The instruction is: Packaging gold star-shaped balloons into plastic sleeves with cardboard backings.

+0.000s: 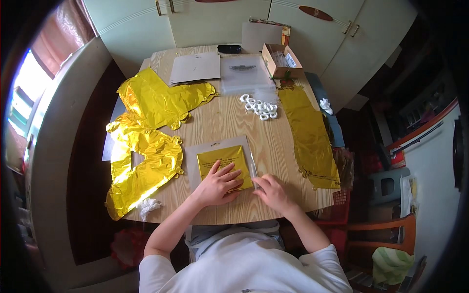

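My left hand [217, 184] lies flat, fingers spread, on a folded gold foil balloon [229, 157] with dark print. Beneath the foil is a light grey card [192, 155] with a hang slot at its top edge. At the card's right edge, my right hand [273, 193] is closed, pinching a thin, clear straw-like strip [253, 166]. The lower end of that strip is partly covered by my fingers.
Large gold foil balloons [161, 97] spread over the left side. Another gold foil piece [310, 132] lies right. Several white ribbon rolls [260, 106], clear bags [244, 73], cards [195, 67] and an open box [282, 62] sit farther back. Crumpled tissue [148, 207] is front left.
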A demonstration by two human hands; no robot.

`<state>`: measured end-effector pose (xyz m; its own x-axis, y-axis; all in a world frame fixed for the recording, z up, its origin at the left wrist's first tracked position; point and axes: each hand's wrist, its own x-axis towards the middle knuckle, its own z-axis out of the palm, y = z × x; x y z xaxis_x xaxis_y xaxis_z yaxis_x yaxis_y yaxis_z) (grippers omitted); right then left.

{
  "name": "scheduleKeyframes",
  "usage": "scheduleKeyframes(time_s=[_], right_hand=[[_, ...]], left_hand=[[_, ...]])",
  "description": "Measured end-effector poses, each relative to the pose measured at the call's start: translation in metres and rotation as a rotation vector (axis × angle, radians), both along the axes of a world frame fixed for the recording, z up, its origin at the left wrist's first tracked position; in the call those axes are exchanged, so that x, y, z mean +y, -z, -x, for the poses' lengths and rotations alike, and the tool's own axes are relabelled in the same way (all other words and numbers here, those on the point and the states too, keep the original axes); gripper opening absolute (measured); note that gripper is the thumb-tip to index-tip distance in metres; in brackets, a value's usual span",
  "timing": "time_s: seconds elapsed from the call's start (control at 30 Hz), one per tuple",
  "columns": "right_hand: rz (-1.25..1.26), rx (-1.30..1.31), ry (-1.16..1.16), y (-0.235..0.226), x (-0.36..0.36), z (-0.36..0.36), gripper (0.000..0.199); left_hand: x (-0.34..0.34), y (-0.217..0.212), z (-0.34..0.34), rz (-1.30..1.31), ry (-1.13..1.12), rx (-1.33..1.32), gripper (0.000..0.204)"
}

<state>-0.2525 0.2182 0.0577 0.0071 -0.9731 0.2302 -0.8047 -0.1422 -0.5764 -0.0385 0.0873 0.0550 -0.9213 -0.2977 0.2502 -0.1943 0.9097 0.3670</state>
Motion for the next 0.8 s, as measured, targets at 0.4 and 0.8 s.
scheduleKeyframes(time_s=[0.4,0.8], right_hand=[[0.16,0.283,-0.245,0.0,-0.017,0.018,0.031],[0.34,0.388,-0.249,-0.005,-0.019,-0.014,0.021]], left_hand=[[-0.012,0.005,-0.012,-0.05,0.003,-0.055,0.041],[-0.015,-0.017,-0.055,0.043,-0.156,-0.188,0.07]])
